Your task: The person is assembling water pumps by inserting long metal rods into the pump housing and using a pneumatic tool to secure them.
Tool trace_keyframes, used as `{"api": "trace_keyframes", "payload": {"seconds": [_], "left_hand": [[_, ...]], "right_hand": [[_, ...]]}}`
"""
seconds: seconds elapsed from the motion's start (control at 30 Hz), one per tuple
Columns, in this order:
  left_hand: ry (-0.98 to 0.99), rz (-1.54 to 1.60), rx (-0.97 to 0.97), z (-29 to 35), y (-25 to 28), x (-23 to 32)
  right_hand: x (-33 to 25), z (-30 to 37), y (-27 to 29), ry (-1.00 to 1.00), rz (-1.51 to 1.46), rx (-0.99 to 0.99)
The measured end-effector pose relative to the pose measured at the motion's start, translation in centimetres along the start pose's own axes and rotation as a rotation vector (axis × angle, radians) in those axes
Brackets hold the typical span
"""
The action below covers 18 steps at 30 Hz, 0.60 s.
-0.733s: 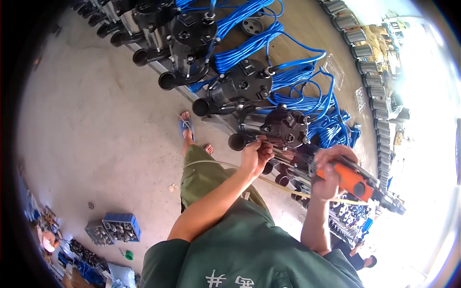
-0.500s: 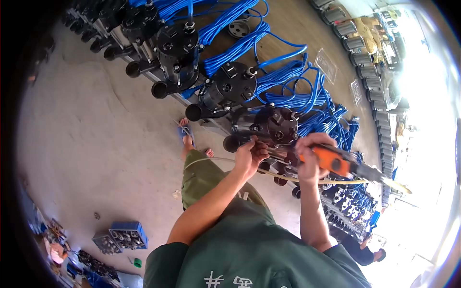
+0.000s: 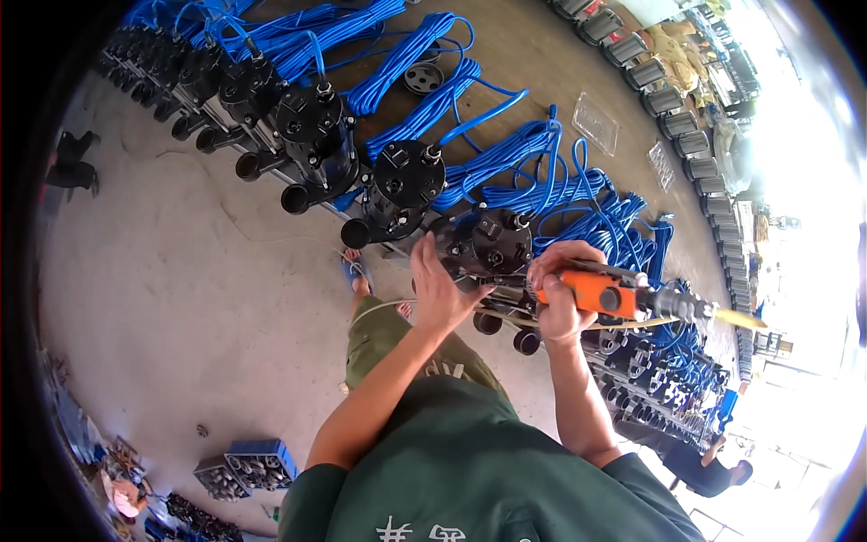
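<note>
My right hand (image 3: 558, 307) is wrapped around an orange air tool (image 3: 601, 294) with a dark, silvery fitting at its outer end and a yellow piece beyond it. A thin pale hose (image 3: 519, 320) runs under the tool and across my front. Just left of the tool stands a black submersible pump (image 3: 495, 242), its round lid facing up. My left hand (image 3: 440, 294) lies at the near side of this pump, fingers stretched out and thumb apart. Whether its fingertips touch the pump, I cannot tell.
A row of similar black pumps (image 3: 408, 176) runs from far left to lower right. Bundles of blue cable (image 3: 506, 154) lie behind them. Metal cylinders (image 3: 664, 99) line the far right. A blue crate (image 3: 262, 465) sits lower left; another person (image 3: 700, 465) is at lower right.
My left hand has gone from pinched fingers at the pump's edge to an outstretched hand, a little further left. The air tool, still in my right hand, has swung to a more level angle.
</note>
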<state>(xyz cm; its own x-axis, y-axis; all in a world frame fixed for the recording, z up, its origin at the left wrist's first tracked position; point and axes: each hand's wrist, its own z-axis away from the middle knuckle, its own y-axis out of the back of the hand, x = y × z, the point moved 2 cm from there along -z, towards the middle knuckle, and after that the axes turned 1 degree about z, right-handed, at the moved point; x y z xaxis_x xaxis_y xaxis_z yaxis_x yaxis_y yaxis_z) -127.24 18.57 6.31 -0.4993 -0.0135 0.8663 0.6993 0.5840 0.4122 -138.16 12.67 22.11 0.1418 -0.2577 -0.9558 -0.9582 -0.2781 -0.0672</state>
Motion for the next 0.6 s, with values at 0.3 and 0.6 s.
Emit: {"api": "trace_keyframes", "payload": {"seconds": [0.3,0.6], "left_hand": [[0.020,0.359,-0.205,-2.7,-0.8,-3.2],[-0.014,0.181,-0.359,-1.6,-3.2,-6.0]], "right_hand": [[-2.4,-2.0,-0.5,-0.009,-0.010,-0.026],[-1.8,-7.1,1.4,0.098,0.066,0.163]]}}
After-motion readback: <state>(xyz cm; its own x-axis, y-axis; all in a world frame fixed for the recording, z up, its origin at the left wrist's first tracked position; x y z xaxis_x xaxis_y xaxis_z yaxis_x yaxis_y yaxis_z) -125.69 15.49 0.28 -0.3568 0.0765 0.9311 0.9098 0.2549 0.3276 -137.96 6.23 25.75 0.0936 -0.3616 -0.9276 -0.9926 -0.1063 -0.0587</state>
